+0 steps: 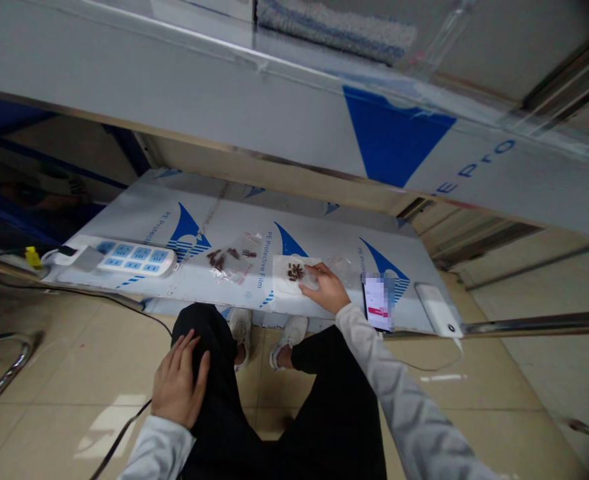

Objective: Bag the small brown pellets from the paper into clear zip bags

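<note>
My right hand (327,290) reaches over a low, film-covered shelf (224,200). Its thumb and forefinger curve apart beside a small pile of short dark-brown pieces (295,272); whether a fingertip touches one is too small to see. Under the pile lies a white square sheet (284,290). To its left, a clear plastic bag (234,267) has more brown pieces in or on it. Another clear bag (341,269) lies flat just beyond my right hand. My left hand (181,380) rests on my left knee, fingers spread, holding nothing.
A white power strip (137,258) with a plugged-in adapter lies at the shelf's left. On the right are a phone (377,303) and a white device (437,310) with a cable. A higher ledge (224,100) crosses above. A black cable (124,433) runs beside my left leg.
</note>
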Demonstrator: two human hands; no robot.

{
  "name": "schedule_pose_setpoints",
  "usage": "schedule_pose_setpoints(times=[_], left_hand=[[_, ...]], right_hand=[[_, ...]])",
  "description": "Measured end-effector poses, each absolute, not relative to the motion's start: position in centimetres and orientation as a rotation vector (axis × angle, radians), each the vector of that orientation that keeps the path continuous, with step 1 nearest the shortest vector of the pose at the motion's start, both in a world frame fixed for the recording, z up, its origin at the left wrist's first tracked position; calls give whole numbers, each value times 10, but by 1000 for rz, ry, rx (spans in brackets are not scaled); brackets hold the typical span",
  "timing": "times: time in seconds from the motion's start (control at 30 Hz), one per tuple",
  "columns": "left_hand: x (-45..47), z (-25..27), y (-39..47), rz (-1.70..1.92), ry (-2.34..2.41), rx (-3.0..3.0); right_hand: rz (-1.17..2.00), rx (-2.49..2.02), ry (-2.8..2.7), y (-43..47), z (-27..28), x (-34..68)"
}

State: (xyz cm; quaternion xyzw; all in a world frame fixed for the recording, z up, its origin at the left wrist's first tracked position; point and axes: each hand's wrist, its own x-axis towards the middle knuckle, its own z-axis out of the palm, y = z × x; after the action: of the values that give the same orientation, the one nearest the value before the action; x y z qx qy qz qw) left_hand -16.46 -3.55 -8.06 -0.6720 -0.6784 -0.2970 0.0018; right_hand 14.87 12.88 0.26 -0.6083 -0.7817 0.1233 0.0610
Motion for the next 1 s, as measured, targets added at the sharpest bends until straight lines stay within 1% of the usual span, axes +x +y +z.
schedule_pose_setpoints(times=[0.1, 0.23, 0.53, 0.7, 0.83, 1.0], left_hand=[[-168, -102, -41, -867, -2200, -2126], [-163, -97, -37, -812, -2238, -2100], [-166, -96, -32, -778, -2237, -2070], [-166, -96, -31, -792, -2229, -2076], [-165, -96, -30, -799, -2241, -2066], [-167, -100, -28, -808, -2226, -2044]], right_hand=[[300, -1964, -2722, 169, 5, 146], [281, -1932, -2939, 195, 4, 135], [180, -1858, -3149, 208, 1, 119], [167, -1877, -3057, 209, 12, 139], [118, -2102, -2802, 208, 19, 186], [79, -2383, -2426, 203, 8, 237]])
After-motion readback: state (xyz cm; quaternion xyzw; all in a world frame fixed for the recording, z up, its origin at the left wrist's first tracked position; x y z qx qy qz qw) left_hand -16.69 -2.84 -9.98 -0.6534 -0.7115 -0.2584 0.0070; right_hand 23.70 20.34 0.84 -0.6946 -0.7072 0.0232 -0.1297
